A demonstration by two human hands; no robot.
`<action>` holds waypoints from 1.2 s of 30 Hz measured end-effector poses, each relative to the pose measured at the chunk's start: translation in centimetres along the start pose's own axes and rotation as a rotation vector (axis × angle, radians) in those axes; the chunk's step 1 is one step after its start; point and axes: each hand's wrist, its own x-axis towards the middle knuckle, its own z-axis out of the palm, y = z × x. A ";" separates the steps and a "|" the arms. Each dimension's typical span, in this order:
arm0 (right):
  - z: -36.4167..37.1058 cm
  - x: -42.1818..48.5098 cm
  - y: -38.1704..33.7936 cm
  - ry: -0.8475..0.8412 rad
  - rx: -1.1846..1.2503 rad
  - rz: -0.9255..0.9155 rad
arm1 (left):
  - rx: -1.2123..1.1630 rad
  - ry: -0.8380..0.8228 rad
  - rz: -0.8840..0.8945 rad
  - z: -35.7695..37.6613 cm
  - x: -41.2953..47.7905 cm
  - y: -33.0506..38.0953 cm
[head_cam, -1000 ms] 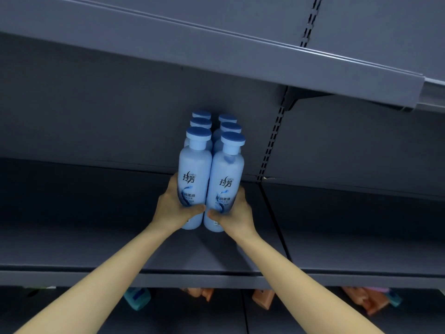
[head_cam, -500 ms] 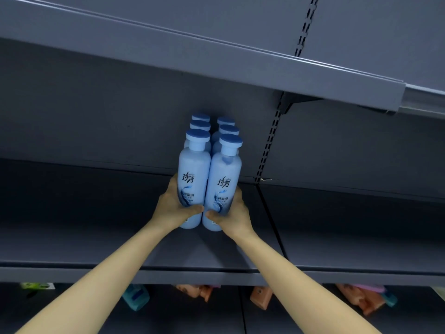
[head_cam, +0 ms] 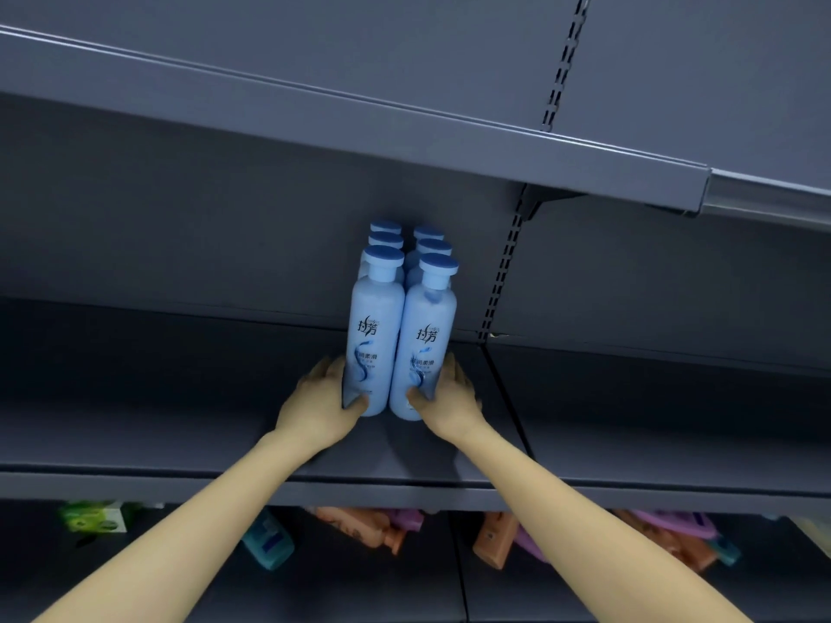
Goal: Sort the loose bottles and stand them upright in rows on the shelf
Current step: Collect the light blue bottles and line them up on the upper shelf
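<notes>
Several light blue bottles with darker blue caps stand upright in two rows on the grey shelf [head_cam: 180,424]. My left hand [head_cam: 321,404] wraps the base of the front left bottle [head_cam: 375,335]. My right hand [head_cam: 447,397] wraps the base of the front right bottle [head_cam: 427,344]. Both front bottles stand side by side, touching. The bottles behind them [head_cam: 386,238] show little more than their caps.
An upper shelf [head_cam: 404,141] overhangs the bottles. A slotted upright [head_cam: 503,267] runs down the back wall just right of them. On the shelf below lie loose bottles: teal [head_cam: 270,544], orange [head_cam: 492,539], purple [head_cam: 674,523] and a green pack [head_cam: 92,519].
Both hands have slid a little outward on the front bottles, thumbs lower near the bases. The two front bottles stay upright in the same place.
</notes>
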 end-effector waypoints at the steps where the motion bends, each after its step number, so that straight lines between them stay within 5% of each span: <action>1: -0.2 -0.4 0.0 -0.026 -0.077 0.021 | 0.057 -0.012 -0.001 0.0 -0.5 0.0; 11: 0.2 -6.0 1.3 -0.099 -0.333 -0.026 | 0.374 -0.056 0.151 1.1 -5.5 1.1; 36: -4.4 -16.8 10.3 -0.095 -0.341 0.115 | 0.369 -0.160 0.283 8.5 -13.1 9.5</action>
